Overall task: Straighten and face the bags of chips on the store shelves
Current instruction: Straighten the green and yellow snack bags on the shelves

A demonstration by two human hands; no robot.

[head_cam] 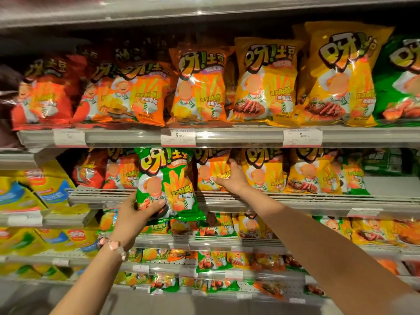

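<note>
Head view only. Task looks mid-way.

Top shelf (127, 136): bags stand face-out, mostly upright, though the orange ones at left-centre overlap and lean. Judged mostly faced, minor tidy left.

Second shelf (284, 198): in progress. Orange bag (210, 172) and yellow bags beside it face out but sit back from the front edge. Right hand (229, 178) reaches between the orange and the yellow bag; thumb lies on the orange bag's front, fingers go behind the neighbouring bag, so whether that grip is closed on anything cannot be told.

Green bag (167, 181) is off the shelf, held in front of the second shelf's front edge, left of centre. Left hand (138, 212) grips its lower left corner, thumb across the front. Long axis near vertical, top tilted slightly left; printed face points out toward the camera, logo end up.

Lower shelves: small bags jumbled and tilted, judged not yet done. Green bag still needs a slot.
</note>
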